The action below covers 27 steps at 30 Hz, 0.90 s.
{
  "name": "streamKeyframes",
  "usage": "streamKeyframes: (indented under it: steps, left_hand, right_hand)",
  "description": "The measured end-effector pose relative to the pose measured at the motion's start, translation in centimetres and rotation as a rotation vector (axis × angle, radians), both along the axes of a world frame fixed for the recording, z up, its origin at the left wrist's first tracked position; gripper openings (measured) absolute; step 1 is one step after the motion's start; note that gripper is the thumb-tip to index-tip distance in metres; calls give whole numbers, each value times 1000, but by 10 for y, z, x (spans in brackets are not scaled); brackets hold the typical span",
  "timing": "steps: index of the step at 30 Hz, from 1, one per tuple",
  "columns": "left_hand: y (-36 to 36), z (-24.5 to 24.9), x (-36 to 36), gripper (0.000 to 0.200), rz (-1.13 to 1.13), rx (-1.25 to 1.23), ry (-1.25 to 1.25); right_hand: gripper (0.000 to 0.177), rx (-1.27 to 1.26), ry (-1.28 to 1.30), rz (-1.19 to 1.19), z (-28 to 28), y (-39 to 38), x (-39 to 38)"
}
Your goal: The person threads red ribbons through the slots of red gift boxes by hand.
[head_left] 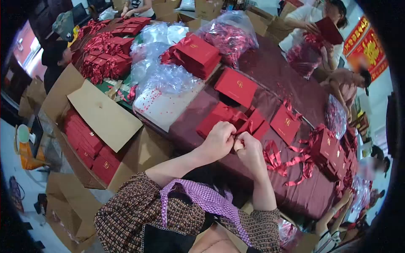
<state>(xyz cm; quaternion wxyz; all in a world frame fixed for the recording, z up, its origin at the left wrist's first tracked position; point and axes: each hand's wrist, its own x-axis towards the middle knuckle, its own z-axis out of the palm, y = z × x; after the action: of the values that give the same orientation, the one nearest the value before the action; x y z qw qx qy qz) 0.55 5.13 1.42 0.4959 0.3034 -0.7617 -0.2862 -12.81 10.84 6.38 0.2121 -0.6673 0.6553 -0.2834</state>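
Note:
My left hand (220, 137) and my right hand (249, 148) are close together at the near edge of the dark red cloth. Fingers of both are pinched at a red ribbon on a red bag (217, 119), which lies just beyond them. The small piece between the fingertips is mostly hidden. Beyond it lies a flat red bag with a gold emblem (236, 87). To the right sits another red bag (285, 124) with a ribbon at its top. Loose red ribbons (291, 165) lie on the cloth right of my right hand.
An open cardboard box (80, 168) of red bags stands at left. Stacked red bags (197, 52), clear plastic (164, 76) and a bag of ribbons (230, 36) lie behind. More red bags (329, 152) are at right. Several people sit or stand around; one holds a red bag (329, 30).

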Motion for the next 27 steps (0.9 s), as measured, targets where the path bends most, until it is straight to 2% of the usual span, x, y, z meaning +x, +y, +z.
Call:
streamKeyframes:
  steps: [3, 5, 6, 8, 11, 14, 16, 18, 20, 22, 27]
  left_hand:
    - [-5, 0, 3, 13, 19, -2, 41]
    - [-8, -2, 6, 13, 36, 27, 42]
    - [-9, -2, 8, 13, 45, 44, 42]
    - [-12, -2, 11, 12, 41, 43, 49]
    - [-17, -3, 14, 11, 70, 10, 27]
    - [-23, -2, 25, 16, -3, 220, -4]
    - [-27, -5, 28, 17, -107, 496, 137]
    - [-31, -6, 32, 18, -179, 654, 171]
    - [-33, -8, 33, 18, -216, 696, 144]
    - [-32, -2, 33, 18, -306, 833, 276]
    - [-29, 2, 32, 20, -322, 842, 272]
  right_hand:
    - [16, -83, -59, -4, -14, -3, 2]
    - [22, -277, 6, 108, -21, -3, 4]
    - [24, -250, 11, 120, -21, -2, 7]
    - [22, -426, 162, 171, -34, -9, 4]
    - [19, -491, 259, 170, -33, -13, 7]
    - [15, -518, 246, 112, -35, -12, 8]
    - [13, -568, 174, 58, -30, -14, 8]
    - [13, -545, 140, 31, -28, -13, 7]
    - [11, -540, 80, 32, -30, -13, 5]
    - [11, -525, 81, 23, -33, -13, 5]
    - [11, -502, 62, 6, -34, -13, 4]
